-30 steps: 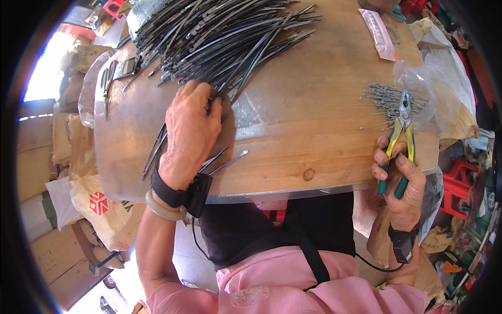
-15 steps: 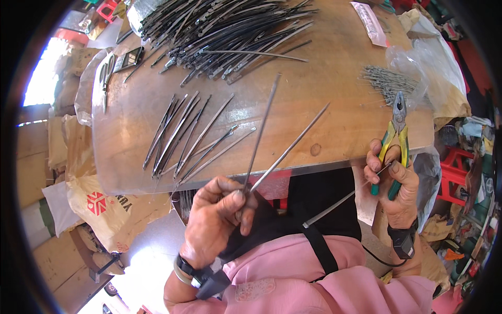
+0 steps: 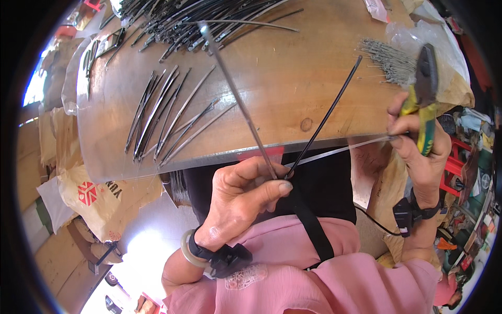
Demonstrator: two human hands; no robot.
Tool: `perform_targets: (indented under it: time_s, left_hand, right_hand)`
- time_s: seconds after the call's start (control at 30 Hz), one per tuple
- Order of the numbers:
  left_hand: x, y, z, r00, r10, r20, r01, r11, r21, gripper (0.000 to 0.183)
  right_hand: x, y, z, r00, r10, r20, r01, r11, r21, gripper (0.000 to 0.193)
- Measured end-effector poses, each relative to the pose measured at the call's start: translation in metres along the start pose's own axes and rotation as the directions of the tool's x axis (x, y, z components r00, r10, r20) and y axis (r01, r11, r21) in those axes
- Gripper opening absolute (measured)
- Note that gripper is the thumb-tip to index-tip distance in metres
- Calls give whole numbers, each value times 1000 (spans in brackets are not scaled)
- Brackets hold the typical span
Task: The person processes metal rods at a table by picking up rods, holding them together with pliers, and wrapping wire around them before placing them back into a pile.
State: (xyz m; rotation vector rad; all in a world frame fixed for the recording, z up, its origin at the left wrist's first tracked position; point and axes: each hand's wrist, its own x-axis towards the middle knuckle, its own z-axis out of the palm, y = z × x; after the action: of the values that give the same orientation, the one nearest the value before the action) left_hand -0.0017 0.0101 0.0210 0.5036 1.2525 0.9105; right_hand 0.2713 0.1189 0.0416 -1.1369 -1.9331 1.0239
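Note:
My left hand [image 3: 246, 193] is closed, pinching the lower ends of thin strips between thumb and fingers. A long grey strip [image 3: 238, 99], blurred near its tip, slants up to the left. From the same pinch a black strip [image 3: 330, 107] rises to the right. Between my hands, near the table's front edge, stretches a pale thin strip [image 3: 337, 150]. My right hand [image 3: 426, 152] grips the pale strip's far end with thumb and finger. It also holds a pair of pliers [image 3: 424, 86] with yellow-green handles, jaws pointing up.
Several loose strips [image 3: 166, 112] lie on the wooden table [image 3: 272, 78], left of centre. A large heap of dark strips [image 3: 209, 23] covers its far side. Thin grey wires [image 3: 389, 60] lie in a bundle at right, beside clear plastic. Scissors [image 3: 90, 63] rest at the far left.
My left hand has moved right with its strips. My right hand has risen and moved right with the pliers, which are now tilted; a pale strip now spans between both hands.

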Motion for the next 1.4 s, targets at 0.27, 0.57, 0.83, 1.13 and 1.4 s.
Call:
perform_targets:
  time_s: [0.27, 0.57, 0.83, 1.13, 1.4]
  left_hand:
    - [7, -10, -11, 1000, -14, 4, 14, 999, 47, 9]
    - [6, -12, 3, 985, -139, 101, 122, 980, 156, 4]
    - [4, -9, 9, 979, -177, 105, 148, 960, 239, 9]
    - [17, 8, -18, 925, -29, 379, -67, 969, 237, 30]
    - [32, 23, 7, 877, -308, 369, 275, 951, 141, 17]
  right_hand:
    - [-6, 4, -7, 992, 91, -84, -62, 953, 298, 15]
    - [7, -7, 18, 958, -196, 211, 242, 943, -226, 18]
    - [10, 10, 41, 882, -285, 375, 395, 882, -258, 35]
    - [1, 4, 37, 904, -282, 321, 376, 884, -279, 33]
    - [0, -9, 43, 874, -336, 352, 429, 873, -232, 31]
